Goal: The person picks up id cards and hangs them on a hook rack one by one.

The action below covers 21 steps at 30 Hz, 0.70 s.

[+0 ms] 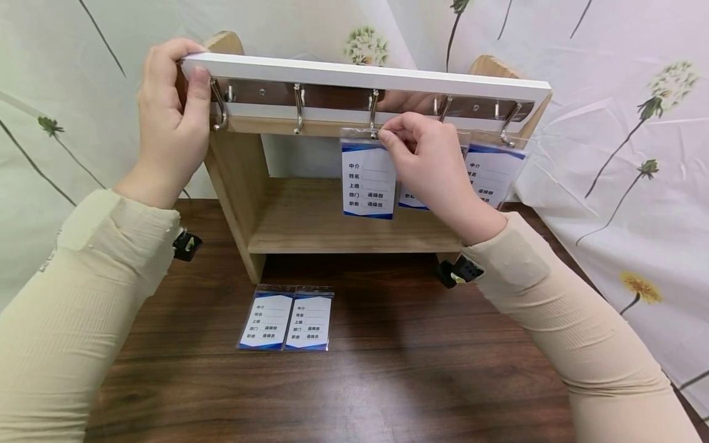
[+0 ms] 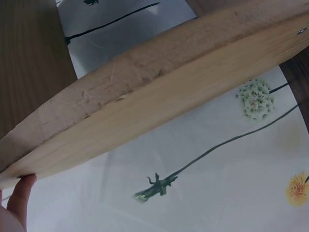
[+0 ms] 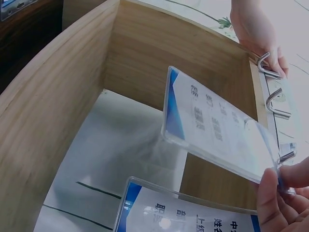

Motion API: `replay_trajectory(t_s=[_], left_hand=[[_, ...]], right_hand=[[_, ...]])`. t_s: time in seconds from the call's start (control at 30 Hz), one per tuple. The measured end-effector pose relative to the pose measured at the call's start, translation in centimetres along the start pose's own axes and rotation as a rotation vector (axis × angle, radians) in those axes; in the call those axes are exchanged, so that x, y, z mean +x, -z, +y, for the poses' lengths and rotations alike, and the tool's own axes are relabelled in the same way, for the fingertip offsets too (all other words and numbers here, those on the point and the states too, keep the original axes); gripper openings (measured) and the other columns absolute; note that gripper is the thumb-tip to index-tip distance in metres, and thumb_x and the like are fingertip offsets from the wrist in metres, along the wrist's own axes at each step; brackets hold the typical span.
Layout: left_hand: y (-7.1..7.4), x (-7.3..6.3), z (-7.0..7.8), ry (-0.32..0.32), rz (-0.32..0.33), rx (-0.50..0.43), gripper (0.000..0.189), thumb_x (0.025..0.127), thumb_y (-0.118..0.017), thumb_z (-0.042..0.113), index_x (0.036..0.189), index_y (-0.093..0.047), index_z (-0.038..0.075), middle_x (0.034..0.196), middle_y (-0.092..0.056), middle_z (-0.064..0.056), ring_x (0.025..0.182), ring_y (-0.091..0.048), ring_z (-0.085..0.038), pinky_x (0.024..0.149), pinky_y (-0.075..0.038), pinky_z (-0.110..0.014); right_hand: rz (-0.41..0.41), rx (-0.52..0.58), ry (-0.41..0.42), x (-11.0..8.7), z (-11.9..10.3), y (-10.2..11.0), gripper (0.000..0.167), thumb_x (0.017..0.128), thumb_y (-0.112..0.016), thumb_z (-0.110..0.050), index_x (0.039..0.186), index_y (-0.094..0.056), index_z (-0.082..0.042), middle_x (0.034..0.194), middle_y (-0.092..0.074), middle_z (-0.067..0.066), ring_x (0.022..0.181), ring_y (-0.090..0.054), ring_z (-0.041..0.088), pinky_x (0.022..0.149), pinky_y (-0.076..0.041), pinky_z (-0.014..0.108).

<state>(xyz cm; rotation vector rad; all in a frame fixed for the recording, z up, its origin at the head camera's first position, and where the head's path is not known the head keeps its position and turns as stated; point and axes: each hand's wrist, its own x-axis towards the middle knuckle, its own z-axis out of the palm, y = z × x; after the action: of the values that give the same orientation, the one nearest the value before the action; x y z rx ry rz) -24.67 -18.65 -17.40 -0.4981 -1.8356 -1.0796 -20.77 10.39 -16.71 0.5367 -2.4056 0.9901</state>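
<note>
My right hand [image 1: 429,163] pinches the top edge of a badge in a clear plastic sleeve [image 1: 368,181], right at the middle hook [image 1: 373,114] of a white rail [image 1: 332,66]. Whether the hook passes through the sleeve's hole cannot be made out. Two more badges hang to the right; one badge [image 1: 493,172] is under the rightmost hook, the other [image 1: 412,200] is partly behind my right hand. My left hand [image 1: 172,117] grips the rail's left end, thumb in front and fingers over the top. In the right wrist view the pinched badge [image 3: 217,125] slants across the wooden frame.
Two badges [image 1: 266,320] lie side by side on the dark wood table [image 1: 388,369], in front of the wooden rack [image 1: 354,227]. The two left hooks [image 1: 298,107] carry nothing. Flower-printed cloth [image 1: 609,123] stands behind and beside the rack.
</note>
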Motion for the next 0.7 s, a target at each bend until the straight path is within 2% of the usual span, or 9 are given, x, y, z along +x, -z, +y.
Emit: replay_trajectory(t_s=[0.27,0.37,0.5,0.7], left_hand=[[-0.28,-0.12,0.61,0.024,-0.006,-0.043,0.030,0.102,-0.046,0.008,0.123,-0.051,-0.012,0.104,-0.042,0.021,0.098,-0.042,0.005,0.089,-0.032,-0.017],[-0.25,-0.08,0.36,0.018,0.006,-0.045,0.028,0.102,-0.047,0.009,0.121,-0.054,-0.010,0.104,-0.044,0.020,0.098,-0.043,0.004,0.089,-0.033,-0.017],[-0.09,-0.03,-0.08,0.010,0.015,-0.043,0.023,0.102,-0.048,0.012,0.118,-0.059,0.000,0.107,-0.048,0.015,0.100,-0.044,0.003,0.091,-0.033,-0.018],[-0.07,-0.03,0.50,0.020,0.008,-0.021,0.030,0.102,-0.046,0.010,0.123,-0.052,-0.011,0.103,-0.043,0.022,0.100,-0.043,0.006,0.091,-0.032,-0.018]], right_hand=[[0.025,-0.077,0.026,-0.04,0.15,-0.38,0.020,0.100,-0.057,-0.015,0.106,-0.071,-0.002,0.089,-0.074,0.010,0.065,-0.049,0.015,0.061,-0.035,0.022],[0.039,-0.094,0.040,0.08,0.15,-0.56,0.019,0.100,-0.057,-0.015,0.105,-0.071,-0.002,0.087,-0.073,0.010,0.064,-0.048,0.014,0.062,-0.034,0.022],[0.025,-0.098,0.030,0.06,-0.06,-0.59,0.020,0.101,-0.055,-0.017,0.106,-0.069,-0.004,0.089,-0.072,0.009,0.066,-0.048,0.014,0.063,-0.035,0.023],[-0.005,-0.087,0.029,-0.14,0.05,-0.51,0.019,0.103,-0.052,-0.018,0.109,-0.066,-0.007,0.084,-0.068,0.008,0.062,-0.050,0.014,0.061,-0.036,0.025]])
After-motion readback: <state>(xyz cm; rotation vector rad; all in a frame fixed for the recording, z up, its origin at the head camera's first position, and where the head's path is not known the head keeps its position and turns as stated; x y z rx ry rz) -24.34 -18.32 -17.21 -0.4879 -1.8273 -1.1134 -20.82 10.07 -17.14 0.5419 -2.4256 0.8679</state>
